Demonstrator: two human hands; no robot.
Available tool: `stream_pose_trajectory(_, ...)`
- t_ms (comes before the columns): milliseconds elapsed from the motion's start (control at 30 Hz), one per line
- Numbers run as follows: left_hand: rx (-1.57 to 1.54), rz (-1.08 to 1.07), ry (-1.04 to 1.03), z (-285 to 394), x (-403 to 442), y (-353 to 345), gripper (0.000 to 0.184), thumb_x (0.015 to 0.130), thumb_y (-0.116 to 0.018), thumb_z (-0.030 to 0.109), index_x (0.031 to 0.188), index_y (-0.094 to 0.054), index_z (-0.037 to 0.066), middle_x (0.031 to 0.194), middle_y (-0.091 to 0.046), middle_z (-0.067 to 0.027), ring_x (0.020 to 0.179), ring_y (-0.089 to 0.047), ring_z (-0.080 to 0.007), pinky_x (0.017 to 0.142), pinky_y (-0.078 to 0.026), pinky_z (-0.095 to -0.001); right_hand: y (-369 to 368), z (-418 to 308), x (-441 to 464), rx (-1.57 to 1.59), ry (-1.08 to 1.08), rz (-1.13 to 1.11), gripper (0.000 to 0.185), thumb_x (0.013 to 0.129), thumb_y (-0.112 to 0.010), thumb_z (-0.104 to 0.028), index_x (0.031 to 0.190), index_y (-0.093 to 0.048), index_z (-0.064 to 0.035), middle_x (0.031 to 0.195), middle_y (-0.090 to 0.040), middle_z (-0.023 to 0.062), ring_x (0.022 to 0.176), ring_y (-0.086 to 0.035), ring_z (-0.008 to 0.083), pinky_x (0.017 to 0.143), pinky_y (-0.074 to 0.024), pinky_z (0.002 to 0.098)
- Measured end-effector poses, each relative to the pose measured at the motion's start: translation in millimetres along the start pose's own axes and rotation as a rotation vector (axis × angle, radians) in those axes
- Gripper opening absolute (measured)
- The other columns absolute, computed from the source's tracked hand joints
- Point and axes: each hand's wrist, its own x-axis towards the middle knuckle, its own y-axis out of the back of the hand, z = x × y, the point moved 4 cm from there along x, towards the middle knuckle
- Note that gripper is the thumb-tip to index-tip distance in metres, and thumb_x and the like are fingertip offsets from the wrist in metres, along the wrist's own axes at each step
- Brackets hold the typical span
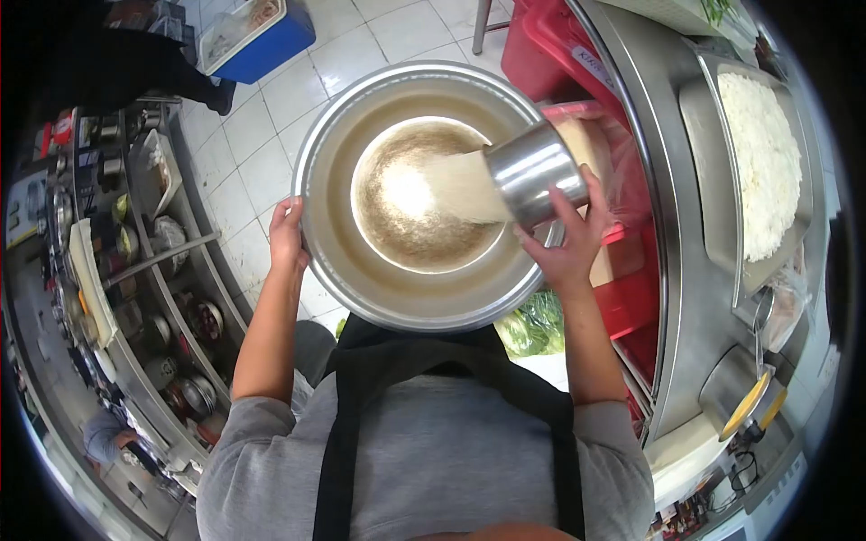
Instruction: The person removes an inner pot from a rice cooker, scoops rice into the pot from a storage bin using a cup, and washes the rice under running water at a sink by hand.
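Observation:
A large round metal pot [329, 153] is in front of me, its inside bare apart from a stream of pale grain. My left hand [287, 233] grips the pot's left rim. In my right hand [573, 230] is a steel cup [537, 171], tipped to the left over the pot's right side. Pale grain that looks like raw rice [465, 185] pours out of the cup onto the pot's bottom. Right beside the pot, a red container lined with a plastic bag holds more pale grain [586, 149].
On the steel counter [677, 316] at right sits a tray of white food [760, 167]. Shelves with bowls and pans [171, 298] line the left. A blue cooler box [266, 45] stands on the tiled floor, near a person's dark-clad leg [153, 68]. Bagged green vegetables [534, 326] lie below the pot.

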Motion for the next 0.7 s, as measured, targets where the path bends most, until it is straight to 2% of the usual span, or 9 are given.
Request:
stream_pose_trajectory(33,-0.007,0.002,0.009,0.5,-1.8,-1.6,0.013,0.092,-0.051,0.021,0.097,-0.051,0.009,0.088,-0.061,-0.0053,0.078,-0.060,-0.0160,0.069,-0.051,-0.0306,-8.0,5.6,-3.3,-0.040,0.057,0.007,0.063,0.056,-0.079,-0.004,0.113,-0.061,-0.0225,0.132,-0.033,0.0101,0.121,-0.040,0.0333,0.093,-0.0451,0.0415)
stream_pose_trajectory(133,0.000,0.010,-0.002,-2.5,2.7,2.7,0.012,0.091,-0.052,0.020,0.097,-0.051,0.009,0.088,-0.061,-0.0056,0.077,-0.060,-0.0158,0.068,-0.051,-0.0307,-16.6,-18.4,1.9,-0.269,0.430,0.056,0.059,0.058,-0.080,-0.008,0.107,-0.063,-0.0349,0.130,-0.036,0.0055,0.122,-0.037,0.0337,0.094,-0.0435,0.0412)
stream_pose_trajectory(267,-0.002,0.029,-0.002,-13.0,11.0,9.7,0.013,0.091,-0.052,0.020,0.098,-0.051,0.009,0.088,-0.061,-0.0052,0.078,-0.059,-0.0154,0.069,-0.050,-0.0299,-16.6,-31.5,0.3,-0.284,0.679,0.159,0.038,0.065,-0.079,-0.028,0.096,-0.065,-0.0449,0.130,-0.033,0.0004,0.125,-0.030,0.0350,0.095,-0.0412,0.0403)
stream_pose_trajectory(300,0.008,0.042,0.003,-14.3,13.6,10.3,0.012,0.091,-0.051,0.020,0.097,-0.051,0.009,0.088,-0.061,-0.0043,0.079,-0.058,-0.0150,0.071,-0.050,-0.0296,-7.9,-28.4,-0.3,-0.336,0.666,0.172,0.052,0.066,-0.077,-0.034,0.113,-0.056,-0.0408,0.131,-0.030,0.0003,0.125,-0.028,0.0352,0.095,-0.0403,0.0433)
stream_pose_trajectory(333,0.009,0.050,-0.002,-15.5,16.7,11.6,0.013,0.091,-0.051,0.020,0.097,-0.051,0.009,0.089,-0.060,-0.0043,0.080,-0.058,-0.0150,0.072,-0.050,-0.0298,1.9,-15.6,-6.8,-0.336,0.555,0.267,0.061,0.068,-0.076,-0.031,0.122,-0.048,-0.0368,0.131,-0.030,0.0022,0.125,-0.028,0.0354,0.096,-0.0392,0.0457)
stream_pose_trajectory(433,0.020,0.075,-0.016,-26.4,28.9,19.3,0.014,0.091,-0.051,0.020,0.099,-0.052,0.009,0.091,-0.060,-0.0042,0.083,-0.057,-0.0155,0.074,-0.049,-0.0306,32.6,32.4,-35.7,-0.452,0.326,0.413,0.064,0.066,-0.070,-0.016,0.124,-0.047,-0.0260,0.131,-0.029,0.0096,0.125,-0.029,0.0373,0.098,-0.0340,0.0518)
stream_pose_trajectory(533,0.032,0.109,-0.071,-36.6,44.1,28.2,0.014,0.091,-0.052,0.020,0.098,-0.054,0.008,0.091,-0.059,-0.0047,0.083,-0.057,-0.0165,0.072,-0.049,-0.0308,46.6,82.2,-73.2,-0.653,0.050,0.242,0.060,0.061,-0.070,-0.007,0.118,-0.056,-0.0207,0.133,-0.031,0.0137,0.125,-0.029,0.0393,0.099,-0.0313,0.0534)
stream_pose_trajectory(567,0.023,0.125,-0.105,-37.9,46.3,28.0,0.012,0.091,-0.052,0.019,0.095,-0.054,0.008,0.088,-0.059,-0.0051,0.080,-0.058,-0.0169,0.069,-0.049,-0.0304,40.9,117.0,-81.1,-0.611,-0.116,0.212,0.058,0.055,-0.074,-0.004,0.109,-0.064,-0.0206,0.134,-0.034,0.0162,0.125,-0.029,0.0410,0.100,-0.0308,0.0517)
stream_pose_trajectory(700,0.048,0.097,-0.042,-30.4,37.5,10.9,0.014,0.092,-0.050,0.020,0.097,-0.053,0.008,0.090,-0.058,-0.0038,0.083,-0.057,-0.0172,0.073,-0.049,-0.0312,1.3,270.2,-69.5,-0.563,-0.358,0.183,0.081,0.052,-0.077,-0.005,0.125,-0.051,-0.0314,0.137,-0.032,0.0126,0.121,-0.032,0.0396,0.100,-0.0298,0.0507)
